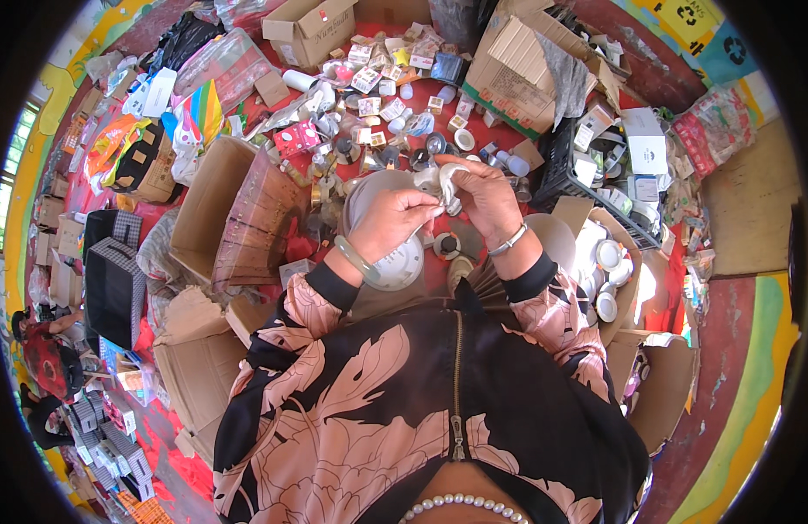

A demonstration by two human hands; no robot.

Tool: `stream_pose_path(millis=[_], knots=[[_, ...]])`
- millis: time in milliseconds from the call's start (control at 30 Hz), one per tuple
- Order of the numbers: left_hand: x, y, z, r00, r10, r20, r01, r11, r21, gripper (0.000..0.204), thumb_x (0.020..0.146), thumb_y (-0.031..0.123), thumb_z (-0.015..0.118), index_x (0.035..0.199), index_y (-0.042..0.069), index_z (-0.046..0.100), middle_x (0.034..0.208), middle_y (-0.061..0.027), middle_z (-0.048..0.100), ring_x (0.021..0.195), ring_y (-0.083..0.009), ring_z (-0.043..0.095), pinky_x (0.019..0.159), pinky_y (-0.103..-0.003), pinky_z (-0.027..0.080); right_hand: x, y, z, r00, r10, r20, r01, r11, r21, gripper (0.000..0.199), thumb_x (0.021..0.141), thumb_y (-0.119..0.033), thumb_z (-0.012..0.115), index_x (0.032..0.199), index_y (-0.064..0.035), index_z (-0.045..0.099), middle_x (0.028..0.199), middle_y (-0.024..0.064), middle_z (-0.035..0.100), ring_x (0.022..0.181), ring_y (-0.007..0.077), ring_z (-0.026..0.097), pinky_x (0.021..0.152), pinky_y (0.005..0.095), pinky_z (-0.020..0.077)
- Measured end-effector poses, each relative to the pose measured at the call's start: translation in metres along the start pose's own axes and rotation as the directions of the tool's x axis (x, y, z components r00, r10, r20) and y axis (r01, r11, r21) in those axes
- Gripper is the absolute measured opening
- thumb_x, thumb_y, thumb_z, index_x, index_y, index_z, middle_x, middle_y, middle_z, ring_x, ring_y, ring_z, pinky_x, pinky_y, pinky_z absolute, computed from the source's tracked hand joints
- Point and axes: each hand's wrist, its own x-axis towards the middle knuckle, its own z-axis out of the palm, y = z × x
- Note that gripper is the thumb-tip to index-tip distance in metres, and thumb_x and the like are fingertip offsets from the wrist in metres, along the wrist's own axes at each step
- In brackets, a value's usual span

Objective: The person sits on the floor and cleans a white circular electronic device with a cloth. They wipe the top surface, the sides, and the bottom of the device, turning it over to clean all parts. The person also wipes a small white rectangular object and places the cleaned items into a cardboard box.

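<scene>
Your left hand (391, 224) pinches a crumpled white cloth (449, 182) between thumb and finger; your right hand (493, 199) grips its other side. Cloth is raised above the middle of the red floor (435, 278). Round white lid (400, 267) below your left hand. Black crate (554, 168), filled, toward the floor's right edge.
</scene>
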Motion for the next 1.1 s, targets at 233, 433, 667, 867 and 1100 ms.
stream_pose_path(millis=[233,433,667,867,1100], knots=[[0.003,-0.011,0.0,0.996,0.042,-0.072,-0.05,0.993,-0.105,0.012,0.088,0.006,0.057,0.092,-0.005,0.06,0.075,-0.005,0.061,0.066,-0.0102,0.057,0.063,-0.024,0.047,0.023,0.005,-0.039,0.921,-0.218,-0.324,0.299,0.927,0.226,0.02,0.092,-0.008,0.047,0.102,0.0043,0.059,0.101,0.0124,0.063,0.092,0.0209,0.061,0.084,0.0321,0.0491],[0.007,-0.008,0.004,0.982,0.006,-0.19,-0.029,0.993,-0.114,0.01,0.086,0.005,0.059,0.09,-0.004,0.06,0.076,-0.005,0.061,0.066,-0.0106,0.057,0.062,-0.023,0.046,0.004,-0.004,-0.043,0.971,-0.134,-0.2,0.166,0.974,0.154,0.025,0.091,-0.004,0.047,0.113,0.0047,0.056,0.108,0.012,0.062,0.097,0.0203,0.06,0.086,0.0304,0.0483],[0.009,-0.004,0.013,0.978,0.067,-0.196,0.004,0.939,0.343,0.009,0.083,0.007,0.061,0.086,-0.002,0.062,0.07,-0.0007,0.06,0.062,-0.0069,0.054,0.057,-0.022,0.044,-0.009,0.013,0.008,0.977,-0.192,-0.097,0.157,0.945,-0.287,0.033,0.077,0.002,0.061,0.11,0.0,0.061,0.098,0.0064,0.065,0.083,0.0121,0.06,0.077,0.0248,0.0492],[0.008,-0.007,0.013,0.985,0.088,-0.15,-0.042,0.958,0.285,0.008,0.084,0.005,0.059,0.087,-0.002,0.061,0.069,-0.0004,0.059,0.061,-0.0054,0.052,0.056,-0.021,0.043,0.009,0.019,-0.011,0.843,-0.53,-0.093,0.238,0.523,-0.819,0.011,0.08,-0.009,0.064,0.087,-0.0024,0.067,0.061,0.0085,0.061,0.055,0.007,0.054,0.05,0.0252,0.0446],[0.008,-0.013,0.01,0.984,0.058,-0.169,-0.043,0.995,0.093,0.007,0.084,0.0,0.058,0.09,-0.003,0.06,0.072,-0.0023,0.06,0.065,-0.0066,0.055,0.06,-0.021,0.045,0.028,-0.012,-0.042,0.782,-0.437,-0.445,0.024,0.734,-0.679,0.022,0.093,-0.021,0.05,0.093,-0.0016,0.06,0.075,0.0042,0.064,0.06,0.0129,0.059,0.055,0.0278,0.0482]])
